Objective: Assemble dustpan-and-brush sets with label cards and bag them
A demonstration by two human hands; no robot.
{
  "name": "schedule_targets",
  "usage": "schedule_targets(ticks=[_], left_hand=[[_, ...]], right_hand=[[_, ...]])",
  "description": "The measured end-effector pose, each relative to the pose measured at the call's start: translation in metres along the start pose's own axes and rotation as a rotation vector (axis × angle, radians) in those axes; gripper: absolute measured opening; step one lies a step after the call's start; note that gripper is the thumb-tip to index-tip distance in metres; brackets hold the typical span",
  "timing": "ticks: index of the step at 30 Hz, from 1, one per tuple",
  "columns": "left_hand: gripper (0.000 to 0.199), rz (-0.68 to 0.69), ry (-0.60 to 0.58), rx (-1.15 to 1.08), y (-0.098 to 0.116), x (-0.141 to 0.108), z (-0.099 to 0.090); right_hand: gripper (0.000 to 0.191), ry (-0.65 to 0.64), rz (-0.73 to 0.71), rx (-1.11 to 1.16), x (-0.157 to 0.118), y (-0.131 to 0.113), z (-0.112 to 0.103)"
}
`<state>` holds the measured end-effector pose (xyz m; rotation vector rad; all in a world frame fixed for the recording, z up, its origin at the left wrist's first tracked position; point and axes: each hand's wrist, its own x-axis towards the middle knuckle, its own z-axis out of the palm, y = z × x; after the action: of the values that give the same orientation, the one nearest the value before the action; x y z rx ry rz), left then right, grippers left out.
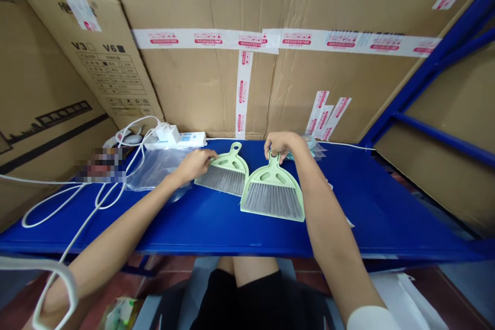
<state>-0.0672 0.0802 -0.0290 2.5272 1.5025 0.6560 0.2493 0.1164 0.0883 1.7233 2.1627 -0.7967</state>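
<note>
Here you are at the long blue bench, right hand up at the far side, your fingers closed around the handle of the right-hand light-green plastic dustpan set with grey bristles. That one sits mid-bench, lower rim towards the front edge; whether it rests flat or tips up, you can't tell from here. Just beside it, nearer the back edge, lies the left-hand light-green plastic dustpan set with grey bristles. The two rims meet in view, but contact is hard to judge. Your left hand is at its upper-left rim, fingers bunched; the fingertips are partly lost, so whether they clamp it or merely touch, there's no telling.

And look past your left wrist: clear, flat plastic bags, partly covered by your hand and forearm. Behind them, towards the back edge, the white power strip; looping white cables spill off the left end and out of frame. A pixelated patch masks something there. Over by your right wrist, a pale-blue, see-through item peeks out, mostly covered, its shape unclear.
</note>
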Motion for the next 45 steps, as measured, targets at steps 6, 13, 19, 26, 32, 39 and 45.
schedule_targets(ticks=[6, 13, 19, 26, 32, 39, 45], left_hand=[[0.04, 0.013, -0.06, 0.042, -0.007, -0.002, -0.004], [0.024, 0.142, 0.034, 0.115, 0.021, -0.005, -0.011], [0.026, 0.155, -0.013, 0.068, 0.051, -0.009, 0.002], [0.04, -0.115, 0.155, 0.23, 0.075, -0.01, 0.021], [0.054, -0.166, 0.176, 0.366, 0.083, -0.011, 0.026], [0.062, -0.229, 0.128, 0.262, 0.082, -0.01, 0.03], [0.062, -0.234, 0.109, 0.225, 0.075, -0.01, 0.032]], right_hand=[[0.031, 0.022, 0.023, -0.083, 0.012, -0.012, 0.007], [0.034, 0.347, 0.01, -0.218, -0.038, -0.035, 0.017], [0.038, 0.52, -0.018, -0.312, -0.068, -0.028, 0.104], [0.052, 0.707, 0.145, -0.296, -0.057, -0.023, 0.15], [0.054, 0.732, 0.081, -0.285, -0.053, -0.03, 0.157], [0.054, 0.757, 0.037, -0.169, -0.044, -0.023, 0.16], [0.056, 0.753, 0.024, -0.1, -0.043, -0.017, 0.154]])
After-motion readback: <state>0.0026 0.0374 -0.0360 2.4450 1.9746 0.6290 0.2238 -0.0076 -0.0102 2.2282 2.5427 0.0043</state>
